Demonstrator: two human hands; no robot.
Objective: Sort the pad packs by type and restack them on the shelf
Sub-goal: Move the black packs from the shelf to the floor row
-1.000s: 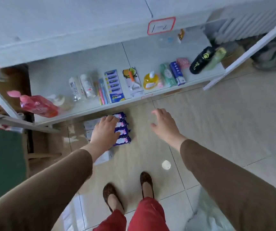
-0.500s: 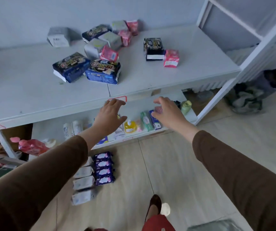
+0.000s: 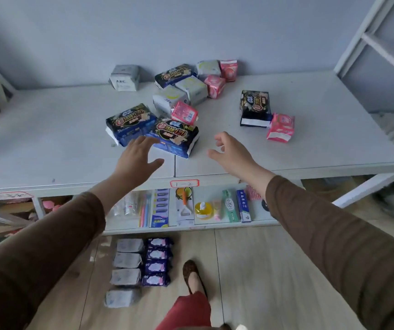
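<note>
Nearest pack: dark blue-and-black glossy plastic pad pack point(image 3: 175, 136), lying flat on the white shelf top point(image 3: 48, 144), just ahead of the left hand point(image 3: 135, 160) and slightly to its right; left fingertips at its near edge, contact not clear.
Long axis: roughly across the reach, tilted down toward the right hand's side.
Twin pack: second dark blue-and-black pack point(image 3: 130, 123), touching the first, straight ahead of the left hand.
Left hand: fingers spread and straight, holding nothing.
Right hand point(image 3: 232, 154): fingers loosely curled and apart, holding nothing, hovering just right of the nearest pack's right end.
Nearer hand: left, by a small margin; probably a two-handed lift, one hand at each end.
Further ahead: grey-white soft packs point(image 3: 186, 91) and small pink packs point(image 3: 184, 113) mixed in a heap beyond the blue pair.
Ahead-right of right hand: upright black pack point(image 3: 255, 108) with a pink pack point(image 3: 281, 127) leaning beside it.
Below the arms: grey packs point(image 3: 127, 260) and purple packs point(image 3: 157, 262) in two columns on the floor.
</note>
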